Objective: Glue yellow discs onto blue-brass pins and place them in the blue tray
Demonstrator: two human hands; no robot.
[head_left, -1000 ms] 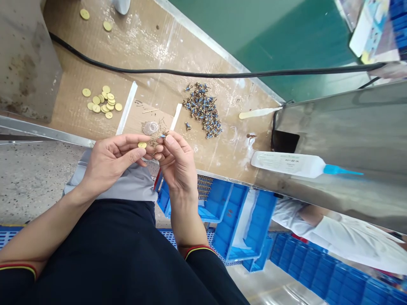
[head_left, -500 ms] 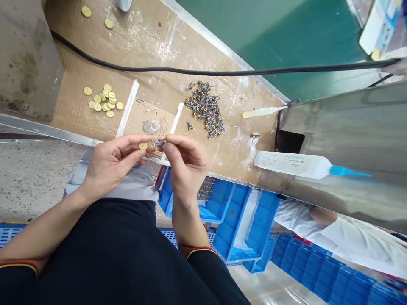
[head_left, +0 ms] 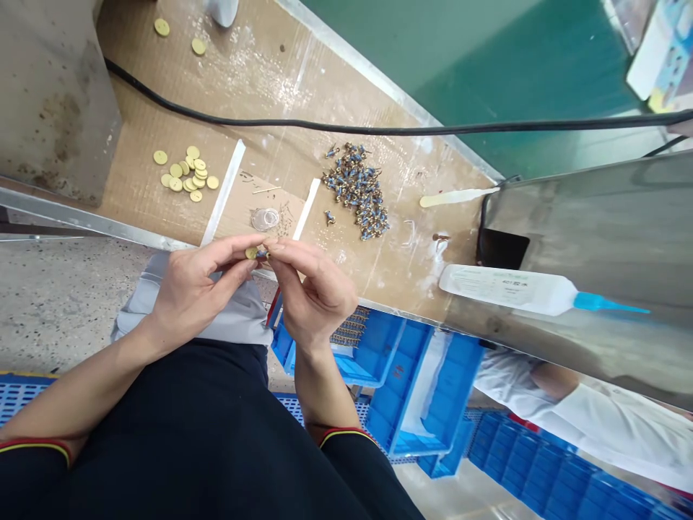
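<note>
Between the thumb and fingers of my left hand (head_left: pixel 189 289) is a round yellow disc (head_left: pixel 251 253). My right hand (head_left: pixel 314 292) pinches a small blue-and-brass part (head_left: pixel 262 254), held right against the disc's right side; whether the two are joined I cannot tell. Both hands meet over the table's front edge. Just beyond them lies a small clear round dish (head_left: pixel 265 219) on a taped-off patch of cardboard. A group of yellow discs (head_left: pixel 187 173) lies to the left, and a heap of blue-and-brass parts (head_left: pixel 360 189) to the right.
A black cable (head_left: pixel 303 127) crosses the table. At right lie a white bottle with a blue nozzle (head_left: pixel 509 287) and a pale flat stick (head_left: pixel 458 196). Blue bins (head_left: pixel 401 390) stand below the table edge. A person in a white sleeve (head_left: pixel 611 415) is at lower right.
My right hand has moved left, bringing the blue-and-brass part up against the yellow disc. The whole view has shifted slightly.
</note>
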